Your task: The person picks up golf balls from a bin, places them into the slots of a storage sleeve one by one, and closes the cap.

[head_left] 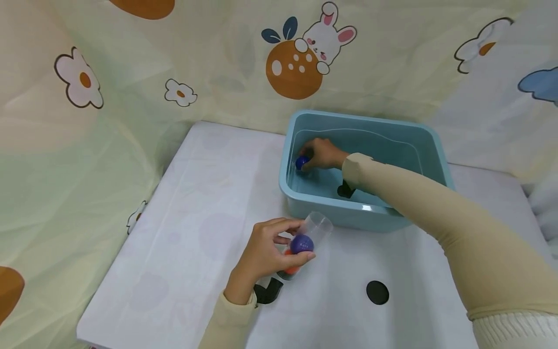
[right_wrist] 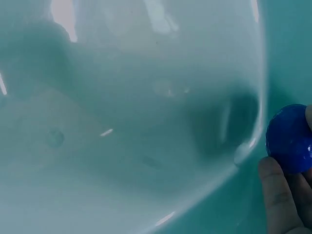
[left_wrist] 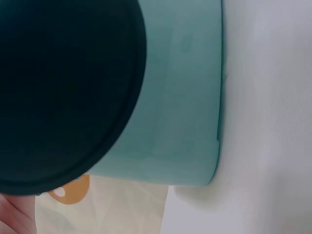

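My left hand (head_left: 263,248) grips a clear tube (head_left: 320,227) in front of the light blue basin (head_left: 331,199). A purple ball (head_left: 302,244) shows in the tube between thumb and fingers, with something orange (head_left: 293,267) below it at the dark end. In the left wrist view, a large dark disc (left_wrist: 63,87) covers much of the picture. Inside the basin, near its left wall, my right hand (head_left: 326,154) pinches a blue ball (head_left: 301,163). The right wrist view shows this blue ball (right_wrist: 290,139) between fingertips, close to the basin's curved corner.
A white-covered table (head_left: 209,194) carries the basin, which stands toward the back. To the right of the tube, a black disc (head_left: 377,293) lies on the cover. A printed curtain (head_left: 226,58) hangs behind the table and along its left side.
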`<state>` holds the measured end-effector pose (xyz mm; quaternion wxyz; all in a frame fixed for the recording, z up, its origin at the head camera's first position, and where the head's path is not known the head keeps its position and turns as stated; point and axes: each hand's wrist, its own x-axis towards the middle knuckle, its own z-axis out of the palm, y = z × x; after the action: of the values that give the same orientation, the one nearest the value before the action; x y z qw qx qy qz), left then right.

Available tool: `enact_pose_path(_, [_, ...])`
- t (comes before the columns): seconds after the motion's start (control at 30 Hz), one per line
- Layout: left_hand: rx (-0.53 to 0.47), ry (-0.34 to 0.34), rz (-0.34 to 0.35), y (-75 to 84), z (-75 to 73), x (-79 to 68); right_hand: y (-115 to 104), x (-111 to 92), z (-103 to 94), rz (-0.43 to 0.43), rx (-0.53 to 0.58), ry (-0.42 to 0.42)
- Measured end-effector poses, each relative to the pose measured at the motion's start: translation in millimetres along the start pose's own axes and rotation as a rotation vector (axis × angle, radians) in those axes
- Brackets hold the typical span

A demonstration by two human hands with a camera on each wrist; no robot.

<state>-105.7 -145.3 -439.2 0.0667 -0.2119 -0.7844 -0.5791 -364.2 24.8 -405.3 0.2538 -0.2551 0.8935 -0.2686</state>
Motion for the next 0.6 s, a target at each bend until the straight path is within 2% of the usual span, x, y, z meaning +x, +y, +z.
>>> enact_pose_path(0.27, [-0.001, -0.008, -0.018, 2.7, 2.3, 0.1, 3, -12, -11.0, 0.016, 0.075, 0.027])
enact_pose_path(0.6, [0.006, -0.004, 0.022, 2.6, 3.6, 2.0, -2, -29, -29.0, -0.007, 0.104, 0.035])
